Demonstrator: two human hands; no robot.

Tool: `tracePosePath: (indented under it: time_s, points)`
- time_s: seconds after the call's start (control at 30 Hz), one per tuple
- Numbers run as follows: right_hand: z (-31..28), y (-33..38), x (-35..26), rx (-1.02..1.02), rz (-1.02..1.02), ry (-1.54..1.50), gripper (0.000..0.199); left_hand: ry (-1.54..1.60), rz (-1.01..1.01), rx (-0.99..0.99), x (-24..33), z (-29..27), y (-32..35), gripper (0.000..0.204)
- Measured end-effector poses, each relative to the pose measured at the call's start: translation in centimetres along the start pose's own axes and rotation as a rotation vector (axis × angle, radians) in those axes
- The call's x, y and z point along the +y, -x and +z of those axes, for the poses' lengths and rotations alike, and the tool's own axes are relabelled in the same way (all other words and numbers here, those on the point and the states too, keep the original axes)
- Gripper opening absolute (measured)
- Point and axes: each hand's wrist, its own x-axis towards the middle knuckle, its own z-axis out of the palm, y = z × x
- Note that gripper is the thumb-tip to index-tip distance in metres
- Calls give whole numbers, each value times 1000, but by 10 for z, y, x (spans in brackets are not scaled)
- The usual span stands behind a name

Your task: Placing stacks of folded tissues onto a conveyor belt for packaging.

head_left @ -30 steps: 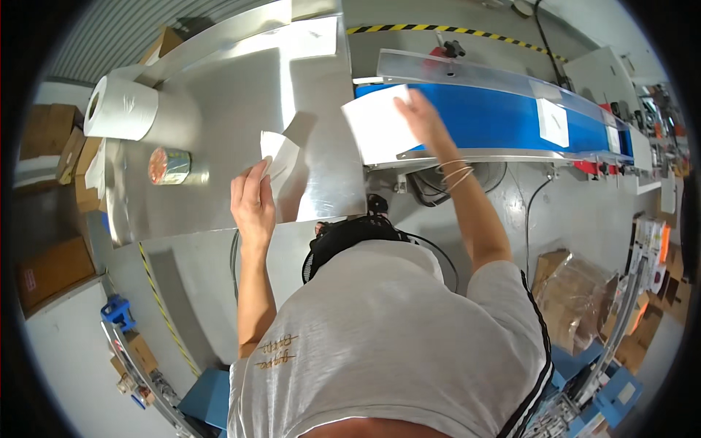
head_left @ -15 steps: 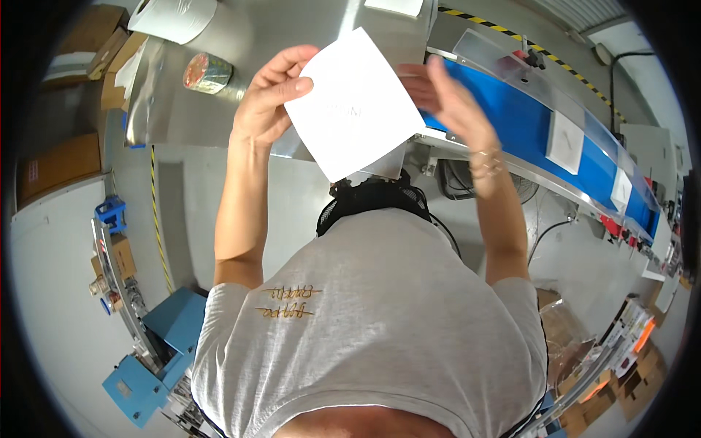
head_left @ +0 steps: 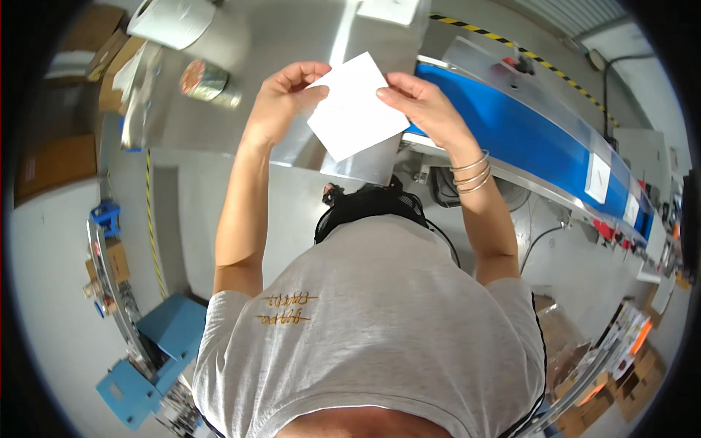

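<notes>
A flat white square card (head_left: pixel 358 109) is held up in front of me over the near edge of the metal table (head_left: pixel 277 36), turned so one corner points away. My left hand (head_left: pixel 283 98) pinches its left edge between thumb and fingers. On the upper right edge, my right hand (head_left: pixel 427 108) grips it the same way, thumb on top. The fingers behind the card are partly hidden. Below the card, a shiny, see-through-looking flap (head_left: pixel 358 169) shows at the table edge.
To the right runs a blue conveyor belt (head_left: pixel 511 120) with a clear guard, carrying a white square piece (head_left: pixel 597 177) and another white piece (head_left: pixel 631 209). On the table lie a roll of tape (head_left: pixel 204 80), a large white roll (head_left: pixel 171 22) and a white sheet (head_left: pixel 389 9).
My right hand has come in from beside the card and taken hold of its right side. The card has dropped slightly lower in view. White pieces on the belt have moved farther right.
</notes>
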Motion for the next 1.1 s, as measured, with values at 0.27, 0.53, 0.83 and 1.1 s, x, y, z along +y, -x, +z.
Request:
tracePosePath:
  time_s: [0.27, 0.53, 0.83, 1.1]
  points:
    - [-102, 55, 62, 409, 99, 218, 23, -238, -33, -50, -65, 88, -45, 38]
    - [-319, 191, 83, 1067, 164, 640, 31, -348, -28, -272, -92, 97, -64, 38]
    - [-254, 193, 72, 1552, 169, 1254, 43, -412, -64, -453, -102, 87, -86, 34]
    - [-11, 107, 196, 1738, 197, 759, 25, -443, 32, -782, -135, 98, -114, 24]
